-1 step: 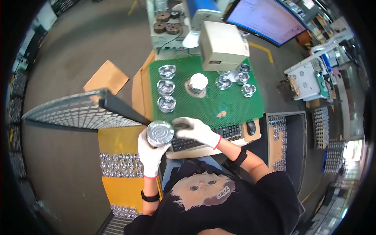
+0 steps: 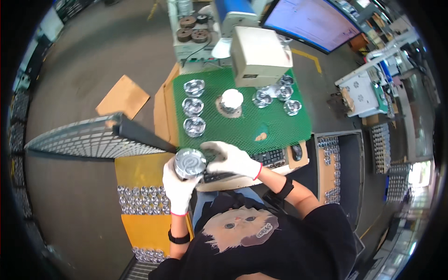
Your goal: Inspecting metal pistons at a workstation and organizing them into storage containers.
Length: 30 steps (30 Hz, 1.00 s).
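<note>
My left hand (image 2: pixel 179 186), in a white glove with a red cuff edge, is closed around a shiny metal piston (image 2: pixel 190 163). The piston's crown faces up, showing a curved relief. Just right of it is my right hand (image 2: pixel 233 161), gloved alike, with thumb and fingers apart and curved toward the piston's side; whether they touch it is unclear. Ahead on the green mesh mat (image 2: pixel 242 130), three pistons (image 2: pixel 193 107) form a column at the left. A white-looking piston (image 2: pixel 231 100) stands on a round base in the middle, with several more pistons (image 2: pixel 292 108) at the right.
A cream machine head (image 2: pixel 261 56) overhangs the mat, with a monitor (image 2: pixel 312 23) behind it. Keyboard (image 2: pixel 273 157) and mouse (image 2: pixel 297 152) lie along the near edge. At left, a dark grid panel (image 2: pixel 98 135) stands by yellow sheets (image 2: pixel 144 228) with piston rows. A bin (image 2: pixel 352 172) stands right.
The piston's crown looks slightly turned in my left hand. My right fingers have come a little nearer to it. The whole view has shifted slightly.
</note>
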{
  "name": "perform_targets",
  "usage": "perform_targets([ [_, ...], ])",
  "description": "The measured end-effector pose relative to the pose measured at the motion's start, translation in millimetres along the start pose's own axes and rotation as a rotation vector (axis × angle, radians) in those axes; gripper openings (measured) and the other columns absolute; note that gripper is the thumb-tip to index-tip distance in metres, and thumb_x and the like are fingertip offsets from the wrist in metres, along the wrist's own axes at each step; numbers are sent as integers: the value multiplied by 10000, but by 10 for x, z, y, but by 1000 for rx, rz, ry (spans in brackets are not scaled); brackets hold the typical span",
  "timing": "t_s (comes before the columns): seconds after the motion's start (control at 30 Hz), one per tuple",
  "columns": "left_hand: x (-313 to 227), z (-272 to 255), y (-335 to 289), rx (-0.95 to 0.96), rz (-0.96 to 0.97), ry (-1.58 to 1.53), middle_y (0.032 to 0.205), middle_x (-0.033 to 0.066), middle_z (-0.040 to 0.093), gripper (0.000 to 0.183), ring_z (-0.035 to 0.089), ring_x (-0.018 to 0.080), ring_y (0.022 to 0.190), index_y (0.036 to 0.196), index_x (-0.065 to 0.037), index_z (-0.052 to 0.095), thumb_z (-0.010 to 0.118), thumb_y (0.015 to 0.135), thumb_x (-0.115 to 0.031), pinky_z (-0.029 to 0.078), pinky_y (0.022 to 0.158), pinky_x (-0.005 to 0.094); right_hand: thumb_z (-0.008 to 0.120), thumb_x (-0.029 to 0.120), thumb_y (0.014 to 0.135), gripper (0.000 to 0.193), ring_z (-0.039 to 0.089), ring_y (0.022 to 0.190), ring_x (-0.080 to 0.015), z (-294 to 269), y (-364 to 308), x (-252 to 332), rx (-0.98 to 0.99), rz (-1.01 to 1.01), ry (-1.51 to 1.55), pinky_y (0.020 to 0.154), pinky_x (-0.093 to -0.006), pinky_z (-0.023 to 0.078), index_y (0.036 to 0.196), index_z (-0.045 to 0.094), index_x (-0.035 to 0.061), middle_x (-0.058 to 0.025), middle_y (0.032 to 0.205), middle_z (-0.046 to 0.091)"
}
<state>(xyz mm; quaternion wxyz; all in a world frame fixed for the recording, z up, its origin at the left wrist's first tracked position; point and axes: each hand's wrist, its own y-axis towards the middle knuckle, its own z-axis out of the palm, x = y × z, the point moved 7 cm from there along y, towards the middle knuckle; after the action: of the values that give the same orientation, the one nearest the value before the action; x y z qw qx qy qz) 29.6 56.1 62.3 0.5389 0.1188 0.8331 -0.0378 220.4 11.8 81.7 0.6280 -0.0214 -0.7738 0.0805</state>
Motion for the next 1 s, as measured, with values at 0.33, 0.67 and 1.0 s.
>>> perform_targets([
  [0.33, 249, 873, 268, 480, -284, 11, 1165, 175, 628, 654, 614, 265, 1064, 1246, 3, 545, 836, 708, -229, 492, 934, 398, 607, 293, 942, 332, 633, 852, -161, 0, -524, -1519, -2, 520, 1123, 763, -304, 533, 1155, 591, 38, -43, 950, 651],
  [0.67, -321, 1737, 1684, 199, 264, 391, 1215, 211, 578, 808, 573, 356, 1116, 1240, 2, 527, 883, 582, -302, 479, 944, 417, 610, 461, 900, 525, 595, 1102, -351, -808, -1334, -1656, -494, 514, 1720, 958, -445, 485, 1259, 546, 83, -218, 1193, 606],
  [1.0, 731, 2749, 1626, 463, -143, -556, 1235, 158, 553, 546, 548, 300, 1133, 1324, -34, 457, 642, 882, -295, 487, 943, 416, 693, 249, 871, 511, 613, 1018, -230, -1592, -490, -1750, -566, 415, 815, 843, -390, 529, 1292, 482, 50, -85, 1125, 603],
])
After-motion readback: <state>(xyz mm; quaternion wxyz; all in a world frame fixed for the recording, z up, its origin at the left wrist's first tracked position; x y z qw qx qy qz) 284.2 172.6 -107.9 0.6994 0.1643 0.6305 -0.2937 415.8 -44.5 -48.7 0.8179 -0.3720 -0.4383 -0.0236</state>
